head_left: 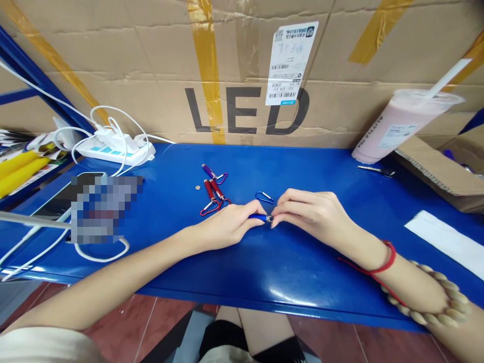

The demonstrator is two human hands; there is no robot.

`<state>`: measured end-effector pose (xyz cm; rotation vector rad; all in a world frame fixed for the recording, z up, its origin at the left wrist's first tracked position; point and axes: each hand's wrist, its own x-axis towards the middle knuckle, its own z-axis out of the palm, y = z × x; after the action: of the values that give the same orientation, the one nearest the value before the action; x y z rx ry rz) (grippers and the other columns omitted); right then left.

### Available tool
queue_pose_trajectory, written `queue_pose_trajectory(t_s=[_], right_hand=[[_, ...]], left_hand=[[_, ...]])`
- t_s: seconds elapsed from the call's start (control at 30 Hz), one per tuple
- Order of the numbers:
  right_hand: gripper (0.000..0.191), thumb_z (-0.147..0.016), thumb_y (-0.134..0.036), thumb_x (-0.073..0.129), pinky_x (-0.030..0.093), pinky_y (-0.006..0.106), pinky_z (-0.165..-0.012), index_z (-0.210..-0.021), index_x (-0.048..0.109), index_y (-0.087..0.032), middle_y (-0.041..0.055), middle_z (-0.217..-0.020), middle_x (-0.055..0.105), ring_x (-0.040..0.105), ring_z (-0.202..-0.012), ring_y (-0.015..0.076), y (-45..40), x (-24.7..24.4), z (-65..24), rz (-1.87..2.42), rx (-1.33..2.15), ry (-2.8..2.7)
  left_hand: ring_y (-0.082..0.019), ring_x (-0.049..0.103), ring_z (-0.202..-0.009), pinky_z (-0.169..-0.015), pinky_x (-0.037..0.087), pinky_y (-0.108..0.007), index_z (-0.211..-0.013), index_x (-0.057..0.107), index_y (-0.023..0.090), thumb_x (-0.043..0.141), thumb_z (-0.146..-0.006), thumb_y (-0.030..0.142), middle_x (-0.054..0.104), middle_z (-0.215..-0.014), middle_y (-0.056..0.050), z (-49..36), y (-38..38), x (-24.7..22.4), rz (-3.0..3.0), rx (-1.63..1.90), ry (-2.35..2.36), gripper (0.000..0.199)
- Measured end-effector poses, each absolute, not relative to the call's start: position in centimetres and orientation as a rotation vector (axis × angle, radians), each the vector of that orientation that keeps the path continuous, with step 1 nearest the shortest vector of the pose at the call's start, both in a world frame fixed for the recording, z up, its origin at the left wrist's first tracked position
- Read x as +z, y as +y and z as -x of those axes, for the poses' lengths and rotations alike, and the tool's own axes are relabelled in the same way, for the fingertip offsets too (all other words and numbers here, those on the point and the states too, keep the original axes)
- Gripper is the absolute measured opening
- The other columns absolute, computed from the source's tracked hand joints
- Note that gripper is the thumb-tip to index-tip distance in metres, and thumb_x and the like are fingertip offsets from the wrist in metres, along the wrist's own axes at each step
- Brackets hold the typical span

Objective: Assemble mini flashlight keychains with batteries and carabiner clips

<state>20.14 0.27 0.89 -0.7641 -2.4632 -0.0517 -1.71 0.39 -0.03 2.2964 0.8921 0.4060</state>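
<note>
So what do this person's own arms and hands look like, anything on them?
Both hands, left and right, are ungloved, with bare forearms. The right wrist wears a red cord bracelet with loose thin ends; further up sits a string of chunky, pale round beads. The left wrist has nothing on it. A cream sleeve covers the upper left arm.
</note>
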Motion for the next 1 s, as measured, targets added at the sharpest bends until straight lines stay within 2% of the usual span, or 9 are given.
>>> queue_pose_trajectory(t_s=[0.27, 0.53, 0.63, 0.77, 1.0], right_hand=[[0.026, -0.093, -0.030, 0.045, 0.032, 0.020, -0.048, -0.081, 0.065, -0.020, -0.0015, -0.079, 0.065, 0.056, -0.057, 0.0052, 0.1, 0.8, -19.9, 0.782, 0.074, -2.529], [0.026, -0.094, -0.020, 0.040, 0.036, 0.020, -0.054, -0.082, 0.063, -0.017, 0.0018, -0.083, 0.063, 0.059, -0.066, 0.0084, 0.1, -0.2, -19.8, 0.783, 0.223, -2.598], [0.026, -0.092, -0.019, 0.043, 0.041, 0.020, -0.061, -0.075, 0.061, -0.015, 0.0023, -0.075, 0.063, 0.058, -0.067, 0.0099, 0.0, -0.4, -19.2, 0.790, 0.445, -2.457], [0.029, -0.090, -0.019, 0.047, 0.041, 0.021, -0.060, -0.064, 0.058, -0.016, -0.0007, -0.060, 0.058, 0.053, -0.056, 0.0080, -0.3, 0.0, -18.4, 0.877, 0.700, -2.315], [0.031, -0.090, -0.026, 0.047, 0.040, 0.021, -0.058, -0.064, 0.060, -0.016, -0.0015, -0.060, 0.057, 0.052, -0.054, 0.0077, -0.2, 0.5, -18.4, 0.975, 0.817, -2.228]], left_hand=[[-0.015, 0.063, -0.079, -0.070, 0.047, -0.024, -0.100, 0.049, 0.020, 0.036, -0.094, 0.027, 0.064, -0.093, -0.002, 1.5, -0.1, 0.0, -2.278, 0.382, 0.920, 0.016], [-0.015, 0.063, -0.081, -0.071, 0.047, -0.024, -0.097, 0.049, 0.019, 0.035, -0.093, 0.023, 0.065, -0.091, -0.003, 1.5, -0.2, -0.8, -2.417, 0.422, 0.908, 0.015], [-0.014, 0.063, -0.079, -0.069, 0.048, -0.022, -0.096, 0.048, 0.018, 0.035, -0.093, 0.022, 0.065, -0.088, -0.003, 1.5, -0.1, -1.1, -2.440, 0.517, 0.891, 0.014], [-0.014, 0.063, -0.078, -0.069, 0.048, -0.022, -0.097, 0.049, 0.018, 0.034, -0.093, 0.022, 0.065, -0.087, -0.003, 1.5, 0.0, -1.3, -2.495, 0.555, 0.877, 0.016], [-0.010, 0.061, -0.072, -0.069, 0.048, -0.021, -0.096, 0.050, 0.019, 0.036, -0.092, 0.019, 0.065, -0.085, 0.000, 1.0, 0.0, -0.8, -2.299, 0.653, 0.892, 0.014]])
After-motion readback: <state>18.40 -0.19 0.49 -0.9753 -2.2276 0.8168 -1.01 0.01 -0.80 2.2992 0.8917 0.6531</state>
